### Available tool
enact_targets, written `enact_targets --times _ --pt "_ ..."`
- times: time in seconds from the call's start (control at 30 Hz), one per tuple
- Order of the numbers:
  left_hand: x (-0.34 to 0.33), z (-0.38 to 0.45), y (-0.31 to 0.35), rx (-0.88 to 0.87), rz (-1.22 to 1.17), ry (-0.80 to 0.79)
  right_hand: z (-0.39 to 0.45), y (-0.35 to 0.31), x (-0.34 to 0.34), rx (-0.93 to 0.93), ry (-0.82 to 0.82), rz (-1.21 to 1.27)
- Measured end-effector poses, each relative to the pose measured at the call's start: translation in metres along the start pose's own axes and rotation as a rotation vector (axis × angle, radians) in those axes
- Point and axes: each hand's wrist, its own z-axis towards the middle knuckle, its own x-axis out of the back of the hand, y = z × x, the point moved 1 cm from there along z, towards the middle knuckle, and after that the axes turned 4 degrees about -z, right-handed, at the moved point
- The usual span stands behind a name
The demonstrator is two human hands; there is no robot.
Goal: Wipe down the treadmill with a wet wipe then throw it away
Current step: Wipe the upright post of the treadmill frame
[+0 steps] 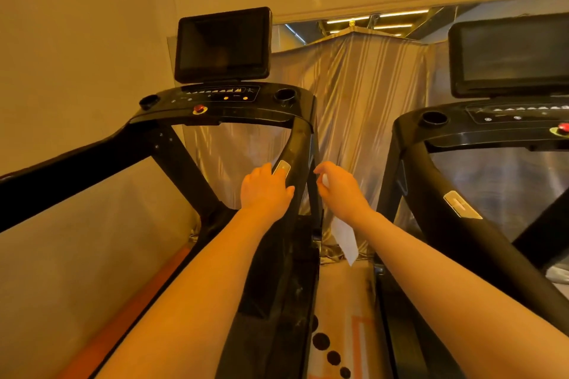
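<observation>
A black treadmill [228, 108] with a dark screen and a red stop knob fills the left and middle of the head view. My left hand [264, 189] rests on its right handrail [297, 144], fingers curled over the inner edge just below a silver sensor plate [281, 168]. My right hand [340, 188] is at the outer side of the same rail and holds a white wet wipe [345, 238]. The wipe hangs down below my wrist, and a bit of it shows between my fingers.
A second black treadmill [480, 163] stands close on the right, leaving a narrow floor gap [345, 301] between the two machines. A wall [77, 55] is on the left. Silvery plastic sheeting [363, 95] hangs behind both consoles.
</observation>
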Motion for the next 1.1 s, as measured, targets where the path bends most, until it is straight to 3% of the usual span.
enact_targets --times 0.43,0.7,0.87,1.1 --pt "-0.062 0.219 -0.003 -0.052 0.049 -0.034 0.199 0.098 -0.052 0.027 0.022 -0.040" --pt "-0.104 0.304 -0.010 -0.031 0.072 -0.067 0.298 0.144 -0.083 -0.028 0.100 0.116" --pt "-0.123 0.326 -0.005 -0.002 0.047 -0.083 0.359 0.146 -0.083 -0.020 0.154 0.215" --pt "-0.122 0.342 -0.015 0.057 0.002 -0.090 0.442 0.096 -0.059 -0.018 0.317 0.517"
